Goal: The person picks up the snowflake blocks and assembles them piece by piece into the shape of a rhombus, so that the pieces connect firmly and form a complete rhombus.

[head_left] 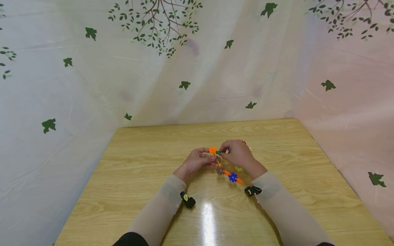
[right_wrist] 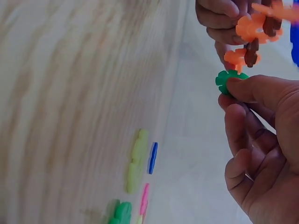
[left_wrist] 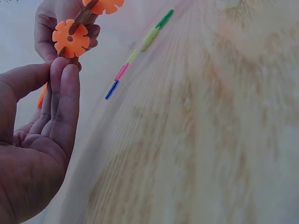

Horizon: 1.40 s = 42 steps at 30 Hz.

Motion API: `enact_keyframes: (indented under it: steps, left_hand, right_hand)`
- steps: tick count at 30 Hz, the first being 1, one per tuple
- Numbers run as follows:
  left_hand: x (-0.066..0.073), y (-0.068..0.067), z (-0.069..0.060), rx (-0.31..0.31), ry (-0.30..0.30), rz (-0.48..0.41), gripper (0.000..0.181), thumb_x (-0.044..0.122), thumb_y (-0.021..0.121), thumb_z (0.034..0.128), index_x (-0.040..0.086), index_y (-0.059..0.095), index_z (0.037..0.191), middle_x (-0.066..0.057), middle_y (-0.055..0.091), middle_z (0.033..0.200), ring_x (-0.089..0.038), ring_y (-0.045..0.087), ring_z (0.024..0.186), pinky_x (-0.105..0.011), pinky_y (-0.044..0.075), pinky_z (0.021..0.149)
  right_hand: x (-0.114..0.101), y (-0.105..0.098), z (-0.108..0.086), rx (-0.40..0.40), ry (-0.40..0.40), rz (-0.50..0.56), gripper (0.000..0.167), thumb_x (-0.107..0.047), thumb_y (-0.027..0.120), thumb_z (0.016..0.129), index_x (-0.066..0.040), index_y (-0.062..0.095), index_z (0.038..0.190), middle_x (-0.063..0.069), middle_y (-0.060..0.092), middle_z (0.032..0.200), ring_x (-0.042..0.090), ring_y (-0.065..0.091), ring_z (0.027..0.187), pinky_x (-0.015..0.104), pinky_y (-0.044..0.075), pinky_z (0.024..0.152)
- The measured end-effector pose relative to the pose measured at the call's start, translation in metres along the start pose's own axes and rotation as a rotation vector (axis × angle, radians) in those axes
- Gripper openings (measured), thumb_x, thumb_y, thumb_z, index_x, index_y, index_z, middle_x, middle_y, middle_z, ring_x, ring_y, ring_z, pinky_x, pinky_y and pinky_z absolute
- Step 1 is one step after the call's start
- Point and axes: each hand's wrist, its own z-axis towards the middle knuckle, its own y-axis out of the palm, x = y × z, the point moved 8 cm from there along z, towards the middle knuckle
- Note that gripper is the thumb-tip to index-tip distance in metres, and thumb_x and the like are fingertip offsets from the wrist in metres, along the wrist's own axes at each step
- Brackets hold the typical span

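Note:
Slotted plastic snowflake discs, orange, brown and blue, are linked in a chain (head_left: 220, 171) that hangs down toward the right over the table. My left hand (head_left: 197, 160) pinches the chain near its upper end, thumb against fingertips, below an orange disc (left_wrist: 71, 39) in the left wrist view. Between thumb and forefinger, my right hand (head_left: 238, 153) pinches a green disc (right_wrist: 228, 80). This green disc touches an orange disc (right_wrist: 236, 57) at the chain's end; how deep their slots engage I cannot tell. A blue disc (head_left: 233, 177) sits near the chain's lower end.
Loose discs lie on the wooden table (head_left: 147, 171) beyond and beneath my right hand, among them a yellow one (head_left: 238, 168) and a red one (head_left: 244, 142). A blue disc (right_wrist: 153, 157) and a pink disc (right_wrist: 144, 198) appear edge-on in the right wrist view.

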Motion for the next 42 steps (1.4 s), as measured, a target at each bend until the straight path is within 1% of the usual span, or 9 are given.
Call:
enact_keyframes:
  steps: [7,10,12,15,19,24,29,32,42]
  left_hand:
    - [0.001,0.003,-0.002,-0.065,-0.032,0.044,0.031,-0.002,0.066,0.1018,-0.004,0.058,0.132,-0.011,0.077,0.098,-0.020,0.075,0.082,-0.038,0.063,0.084]
    - [0.000,0.006,-0.002,-0.086,-0.041,0.064,0.022,0.005,0.058,0.1084,-0.006,0.062,0.127,-0.011,0.075,0.100,-0.019,0.074,0.085,-0.039,0.062,0.088]
    - [0.000,0.006,-0.002,-0.084,-0.044,0.069,0.024,0.010,0.050,0.1126,-0.006,0.064,0.121,-0.010,0.073,0.098,-0.018,0.074,0.085,-0.040,0.062,0.089]
    - [-0.002,0.005,-0.001,-0.059,-0.052,0.049,0.034,0.017,0.040,0.1159,-0.007,0.066,0.117,-0.008,0.070,0.094,-0.017,0.073,0.082,-0.042,0.062,0.089]
    - [-0.004,0.001,0.000,-0.021,-0.066,0.016,0.038,0.020,0.040,0.1157,-0.007,0.067,0.118,-0.008,0.069,0.091,-0.018,0.072,0.081,-0.042,0.062,0.088]
    - [-0.003,-0.008,0.000,0.073,-0.045,0.004,0.029,0.013,0.049,0.1118,-0.008,0.069,0.115,-0.007,0.068,0.087,-0.016,0.069,0.080,-0.031,0.062,0.079]
    - [0.000,-0.018,0.001,0.158,0.004,-0.058,0.027,0.001,0.063,0.1039,-0.011,0.067,0.128,-0.007,0.073,0.092,-0.013,0.072,0.078,-0.026,0.062,0.074]
    - [0.001,-0.022,0.001,0.180,0.005,-0.085,0.032,-0.002,0.067,0.1008,-0.010,0.066,0.131,-0.008,0.075,0.092,-0.012,0.072,0.073,-0.027,0.062,0.071]
    - [0.003,-0.026,0.001,0.191,-0.004,-0.090,0.029,-0.004,0.068,0.0991,-0.011,0.068,0.127,-0.005,0.074,0.084,-0.009,0.066,0.064,-0.025,0.062,0.065]
  right_hand:
    - [-0.002,0.005,0.000,-0.016,-0.009,0.059,0.003,-0.022,0.081,0.095,-0.019,0.082,0.096,-0.011,0.069,0.083,0.011,0.057,0.059,0.031,0.051,0.051]
    - [0.000,0.007,0.000,-0.027,0.017,0.062,0.003,-0.021,0.079,0.096,-0.020,0.081,0.096,-0.010,0.069,0.085,0.012,0.058,0.059,0.032,0.052,0.051]
    - [0.001,0.008,0.001,-0.031,0.028,0.063,0.003,-0.021,0.078,0.097,-0.021,0.081,0.096,-0.009,0.069,0.085,0.012,0.058,0.059,0.032,0.052,0.052]
    - [0.002,0.008,0.001,-0.029,0.021,0.069,0.004,-0.023,0.079,0.097,-0.021,0.081,0.096,-0.011,0.069,0.086,0.012,0.057,0.060,0.031,0.052,0.053]
    - [0.001,0.009,0.001,-0.030,0.013,0.090,0.006,-0.025,0.081,0.095,-0.020,0.082,0.096,-0.012,0.070,0.086,0.012,0.058,0.062,0.031,0.052,0.054]
    - [-0.001,0.011,0.001,-0.033,-0.002,0.107,0.006,-0.024,0.082,0.094,-0.018,0.082,0.097,-0.012,0.071,0.087,0.011,0.060,0.065,0.031,0.053,0.054]
    - [-0.003,0.012,0.002,-0.023,-0.022,0.125,0.007,-0.022,0.082,0.094,-0.015,0.083,0.096,-0.011,0.073,0.087,0.007,0.065,0.072,0.031,0.057,0.063]
    - [-0.004,0.012,0.003,-0.028,-0.022,0.143,0.008,-0.021,0.082,0.095,-0.013,0.083,0.096,-0.010,0.073,0.087,0.006,0.067,0.074,0.031,0.059,0.067]
    - [-0.014,0.011,0.004,-0.010,-0.041,0.114,0.003,-0.014,0.082,0.093,-0.011,0.083,0.093,-0.008,0.072,0.083,0.006,0.064,0.067,0.027,0.057,0.061]
